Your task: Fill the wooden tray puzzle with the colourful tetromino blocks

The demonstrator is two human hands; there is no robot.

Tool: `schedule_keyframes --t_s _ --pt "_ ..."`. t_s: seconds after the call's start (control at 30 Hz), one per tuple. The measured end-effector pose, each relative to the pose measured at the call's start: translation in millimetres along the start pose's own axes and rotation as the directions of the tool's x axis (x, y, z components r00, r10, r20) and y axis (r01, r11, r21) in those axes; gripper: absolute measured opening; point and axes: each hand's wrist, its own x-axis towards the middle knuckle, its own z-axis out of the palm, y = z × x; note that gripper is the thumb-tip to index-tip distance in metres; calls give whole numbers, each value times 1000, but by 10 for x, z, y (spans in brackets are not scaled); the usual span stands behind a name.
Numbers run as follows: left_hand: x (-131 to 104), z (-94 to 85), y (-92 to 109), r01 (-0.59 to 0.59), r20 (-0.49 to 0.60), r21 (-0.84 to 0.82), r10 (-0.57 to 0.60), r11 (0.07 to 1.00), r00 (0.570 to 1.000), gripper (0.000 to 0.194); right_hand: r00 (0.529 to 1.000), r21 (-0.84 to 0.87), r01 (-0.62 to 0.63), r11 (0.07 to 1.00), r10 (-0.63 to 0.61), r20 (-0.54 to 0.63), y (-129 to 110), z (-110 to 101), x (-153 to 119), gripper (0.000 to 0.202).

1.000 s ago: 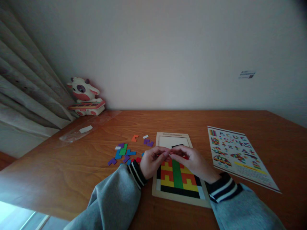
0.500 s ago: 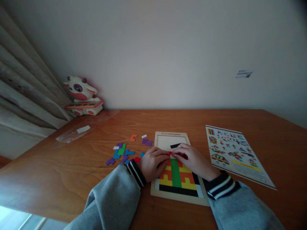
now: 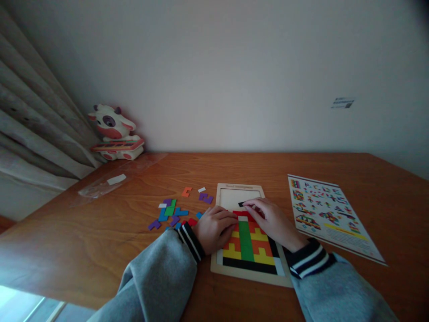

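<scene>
A wooden tray (image 3: 218, 268) lies flat, its lower part filled with colored pieces: a green strip (image 3: 246, 241) in the middle, yellow and orange pieces beside it, and a black strip (image 3: 250, 265) along the bottom. Red pieces (image 3: 246, 213) and a small white piece (image 3: 243, 219) sit above the green. My left hand (image 3: 215, 228) rests on the tray's left side, fingertips closed together near the red pieces; what is under them is hidden. My right hand (image 3: 268, 220) pinches a black piece (image 3: 241, 204) over the tray's upper part.
Loose purple, green, blue, red, orange and white pieces (image 3: 170, 211) lie left of the tray. A printed pattern sheet (image 3: 331, 214) is at the right. Farther back left are a clear plastic bag (image 3: 100, 190) and a cow toy (image 3: 117, 134) by the curtain (image 3: 36, 112).
My right hand has moved slightly up from the red pieces to the black piece, uncovering the small white piece and more red. My left hand has stayed almost still.
</scene>
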Motion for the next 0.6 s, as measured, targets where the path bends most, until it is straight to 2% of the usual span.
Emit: schedule_keyframes --t_s 0.17,0.4,0.5,0.6 --pt "-4 21 -16 -7 -5 -5 7 1000 1000 25 1000 -67 8 998 -6 29 48 3 3 21" --pt "1 11 -5 -2 7 -2 2 1000 1000 24 1000 -30 -17 999 18 24 21 -6 1 23" --pt "2 3 -1 -5 5 -16 5 1000 1000 25 999 7 -42 999 42 -16 10 -35 1 26" --pt "3 1 -1 -3 0 -35 3 999 1000 25 990 11 -90 996 91 -107 34 -71 -5 29"
